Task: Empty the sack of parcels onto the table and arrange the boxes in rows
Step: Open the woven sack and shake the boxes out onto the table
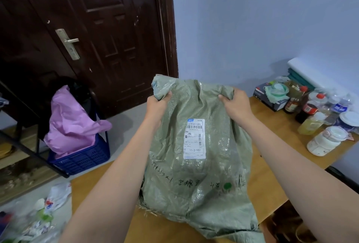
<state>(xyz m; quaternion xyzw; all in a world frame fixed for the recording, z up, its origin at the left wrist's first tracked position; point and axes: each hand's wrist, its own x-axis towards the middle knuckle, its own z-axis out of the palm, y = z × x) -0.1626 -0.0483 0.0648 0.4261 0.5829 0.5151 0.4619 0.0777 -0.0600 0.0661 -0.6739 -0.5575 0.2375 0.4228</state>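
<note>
Left hand (157,104): gripping sack (196,145) top corner, fingers curled.
Right hand (236,106): gripping other top corner.
Sack: hanging upended, open mouth resting on table (272,174).
Boxes: none showing yet.
Progress: emptying just starting; tipping out and arranging rows all remaining.

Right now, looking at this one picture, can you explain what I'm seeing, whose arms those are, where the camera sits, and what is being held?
The camera is worn on a person's head, looking forward and down, so the two bare arms are the wearer's own. The left hand and right hand each grip the upper edge of a grey-green woven plastic sack bearing a white shipping label. The sack's lower end rests on a light wooden table. No parcels are visible yet. Bottles and jars stand at the table's far right.
</note>
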